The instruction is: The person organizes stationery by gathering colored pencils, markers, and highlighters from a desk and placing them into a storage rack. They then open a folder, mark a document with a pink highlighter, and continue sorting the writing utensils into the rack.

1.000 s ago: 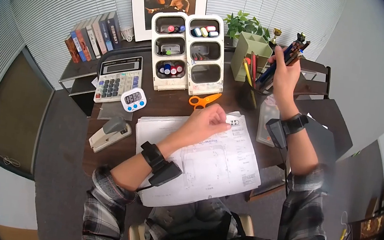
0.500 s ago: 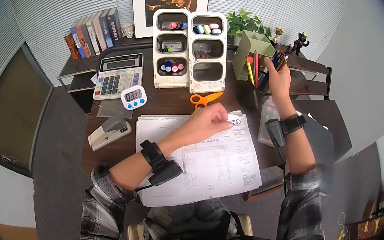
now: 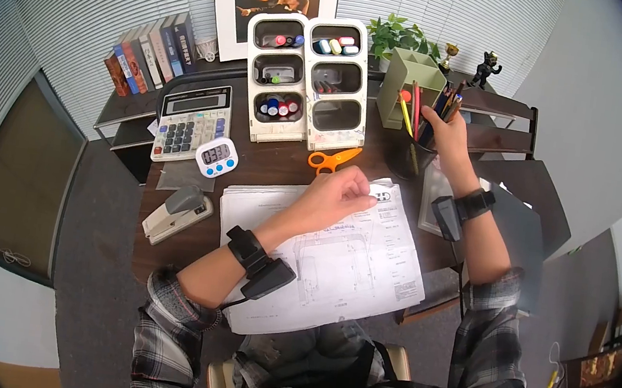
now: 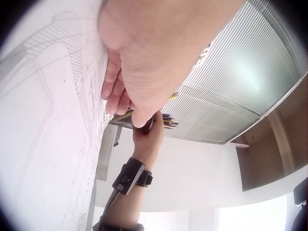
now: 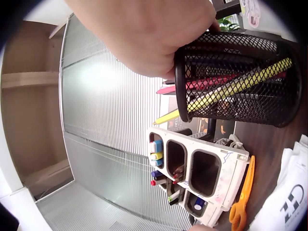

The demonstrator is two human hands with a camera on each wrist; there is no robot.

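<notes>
My right hand (image 3: 450, 138) grips a bundle of pencils (image 3: 449, 101) with its thumb along one side. Their lower ends stand inside a black mesh pen cup (image 5: 231, 108), whose rim meets the hand in the right wrist view. Beside the bundle, a yellow pencil (image 5: 240, 86) and a pink one (image 5: 207, 84) lean in the cup. Over the stack of papers (image 3: 339, 276) lies my left hand (image 3: 338, 197), its fingers loosely bent and holding nothing. In the left wrist view, pencil ends (image 4: 168, 120) stick out past the right hand.
Orange scissors (image 3: 333, 161) lie behind the papers, before a white organizer (image 3: 300, 126) with markers. A green desk caddy (image 3: 397, 88) stands behind the cup. Leftward are a calculator (image 3: 190, 127), a timer (image 3: 217, 156) and a stapler (image 3: 181, 216). A clear box (image 3: 434, 198) sits under the right wrist.
My right hand has come down with the pencil bundle, whose lower ends are now deeper in the cup. The black figurine behind has come into view. My left hand has stayed in place.
</notes>
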